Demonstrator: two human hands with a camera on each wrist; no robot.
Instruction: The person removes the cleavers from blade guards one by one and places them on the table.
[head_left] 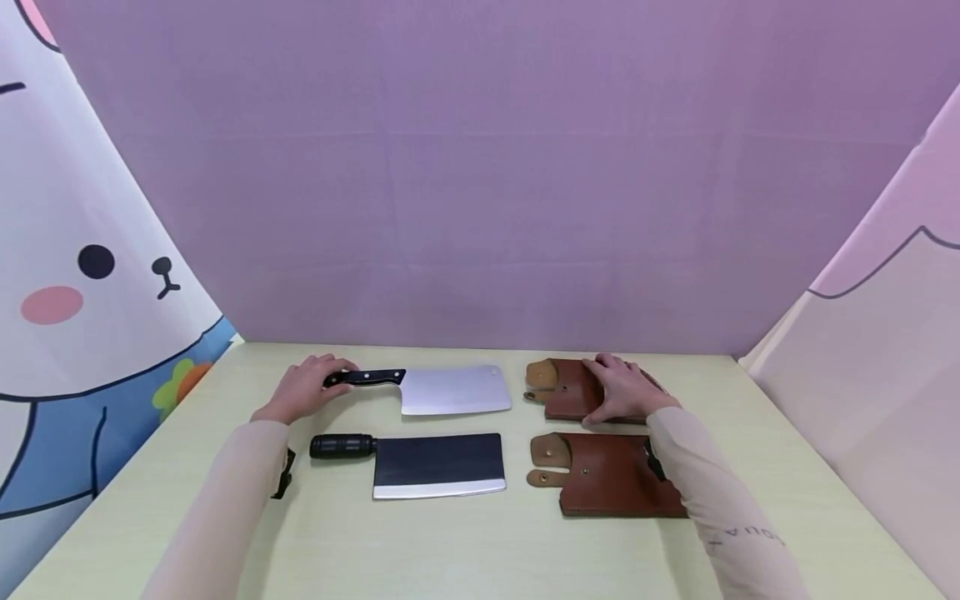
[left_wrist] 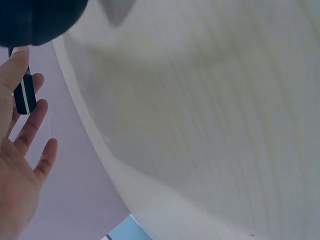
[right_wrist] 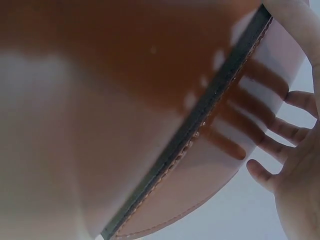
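Observation:
My left hand (head_left: 306,388) pinches the black riveted handle of a bright-bladed cleaver (head_left: 453,390) at the back of the table. The left wrist view shows the thumb against the handle end (left_wrist: 25,95), other fingers spread beyond it. Across the upper brown leather knife sheath (head_left: 564,389) my right hand (head_left: 626,390) grips, thumb at the near edge and fingertips at the far edge. Seen from the right wrist, the fingers (right_wrist: 282,145) meet that sheath's stitched leather (right_wrist: 210,170). Nearer me lie a second cleaver (head_left: 438,462), dark-bladed with a ribbed black handle, and another brown sheath (head_left: 615,479).
Everything lies on a pale wood-grain table (head_left: 450,550). A purple backdrop (head_left: 480,183) stands along its back edge, with a cartoon-printed panel (head_left: 97,333) on the left and a pink and white one (head_left: 885,358) on the right.

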